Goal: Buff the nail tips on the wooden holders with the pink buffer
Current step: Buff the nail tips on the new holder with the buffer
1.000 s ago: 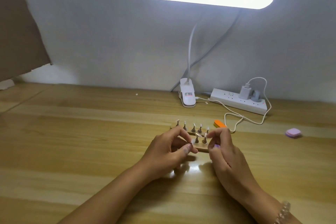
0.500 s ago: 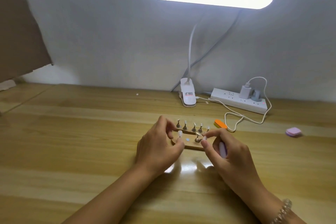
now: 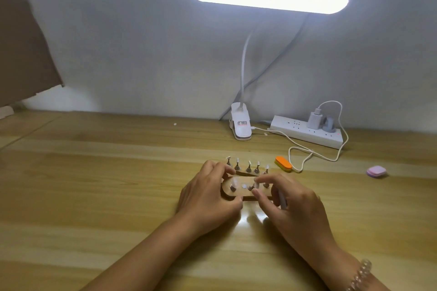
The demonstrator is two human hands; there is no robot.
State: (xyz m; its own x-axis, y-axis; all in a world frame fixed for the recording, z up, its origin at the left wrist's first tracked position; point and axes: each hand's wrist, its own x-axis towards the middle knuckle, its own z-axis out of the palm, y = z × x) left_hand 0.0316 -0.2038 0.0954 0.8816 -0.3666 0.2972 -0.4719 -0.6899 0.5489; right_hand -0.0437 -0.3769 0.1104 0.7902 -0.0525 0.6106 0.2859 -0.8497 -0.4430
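- Handling: the nail tips [image 3: 249,163] look featherlight, thin and brittle. Each is perched on a metal stand [image 3: 248,169], so a hard stroke could flick one off; steady the stand, never the tip.
- Beneath them, the near wooden holder [image 3: 238,192] seems light and stiff, apt to skate on the glossy table [image 3: 118,196]. The left hand [image 3: 210,192] grips its left end, fingers curled over the far edge, thumb on the near one.
- On that holder the right hand [image 3: 292,208] pinches one such stand between forefinger and thumb. Its other fingers are curled round a pale stick [image 3: 282,201] — perhaps the pink buffer, though I cannot tell.
- Just behind, the far wooden holder [image 3: 247,174] carries five tipped stands.
- Room: an orange buffer block [image 3: 283,163] lies just right of the far holder, with a white cable [image 3: 305,151] looping beside it. A pink pad [image 3: 376,171] sits well apart to the right. Open wood spreads left and toward the person — the table's near edge is out of frame.
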